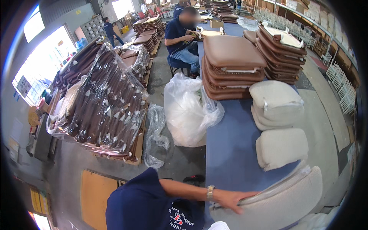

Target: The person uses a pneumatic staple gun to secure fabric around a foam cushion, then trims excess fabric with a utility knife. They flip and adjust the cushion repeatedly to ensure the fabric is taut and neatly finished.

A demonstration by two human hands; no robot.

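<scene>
My left arm, in a navy sleeve with a metal watch at the wrist, reaches right across the lower middle. My left hand point(229, 198) grips the top edge of a beige seat cushion point(281, 205), thumb on its near face and fingers over the edge. The cushion stands tilted on its side against another pale layer, at the near end of the blue table point(230, 153). Just beyond lies a beige cushion point(283, 147), with a small stack of beige cushions point(276, 103) behind it. My right hand is not in view.
Brown upholstered seats point(234, 53) are stacked farther along the table. A clear plastic bag point(186, 115) stands left of it. Plastic-wrapped brown seats point(103, 103) fill a pallet on the left. A seated person point(180, 42) works beyond; white chair frames point(341, 88) line the right.
</scene>
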